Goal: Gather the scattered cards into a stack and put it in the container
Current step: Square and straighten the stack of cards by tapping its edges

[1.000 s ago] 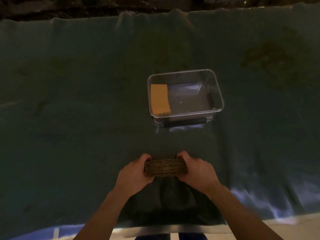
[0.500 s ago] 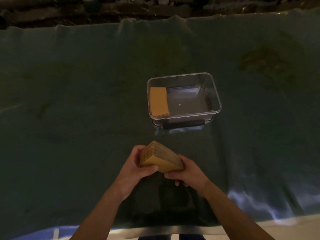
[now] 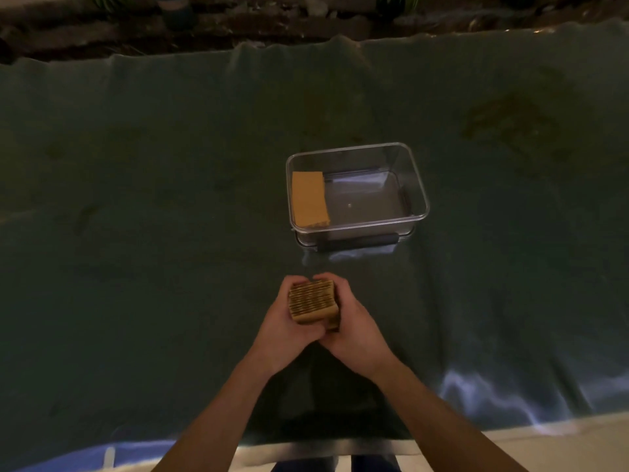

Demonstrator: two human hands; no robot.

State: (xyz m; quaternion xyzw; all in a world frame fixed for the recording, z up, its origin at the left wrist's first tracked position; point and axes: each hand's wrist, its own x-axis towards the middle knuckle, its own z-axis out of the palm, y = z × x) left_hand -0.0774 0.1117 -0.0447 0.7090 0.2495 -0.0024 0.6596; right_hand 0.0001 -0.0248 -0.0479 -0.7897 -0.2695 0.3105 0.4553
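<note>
A thick stack of yellow-brown cards (image 3: 313,303) stands on end between both hands, its striped short edge facing up. My left hand (image 3: 285,330) wraps its left side and my right hand (image 3: 354,330) wraps its right side, fingertips meeting behind it. The hands hover over the dark green cloth, in front of a clear plastic container (image 3: 413,185). Inside the container, another orange-yellow stack of cards (image 3: 309,198) lies flat against its left wall.
The dark green cloth (image 3: 136,233) covers the whole table. A dark handle (image 3: 357,241) runs along the container's near side. The table's near edge is just below my forearms, and rough dark ground lies beyond the far edge.
The stack, held lengthwise by its ends a second ago, has been turned upright in my hands and lifted slightly toward the container. Both hands now close around its sides.
</note>
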